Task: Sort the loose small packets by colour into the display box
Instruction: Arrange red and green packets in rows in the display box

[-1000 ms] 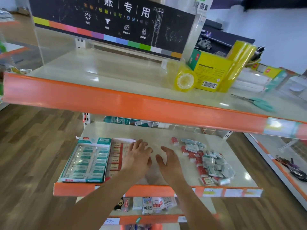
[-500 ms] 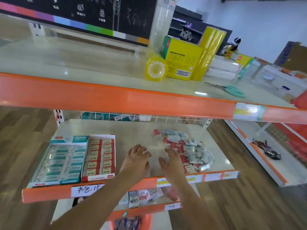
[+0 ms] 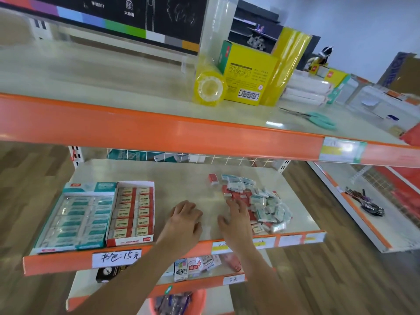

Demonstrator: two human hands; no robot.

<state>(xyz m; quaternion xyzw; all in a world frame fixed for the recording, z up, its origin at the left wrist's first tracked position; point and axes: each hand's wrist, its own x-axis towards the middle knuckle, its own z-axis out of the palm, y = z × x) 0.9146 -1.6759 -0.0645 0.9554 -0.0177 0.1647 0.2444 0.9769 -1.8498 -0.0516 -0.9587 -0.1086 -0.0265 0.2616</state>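
Reaching for the pile (image 3: 256, 201), the right hand (image 3: 236, 221) spreads its fingers; left hand (image 3: 185, 220) rests loosely curled, empty, near the box (image 3: 133, 212)

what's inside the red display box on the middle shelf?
The red display box holds two columns of red-and-cream packets, lying flat and filling it. Anything beneath that top layer is covered.

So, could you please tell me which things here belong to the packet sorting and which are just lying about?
Belongs to the job:
loose packets
red display box
teal display box
left hand
right hand

Just lying about:
yellow tape roll
yellow carton
teal scissors
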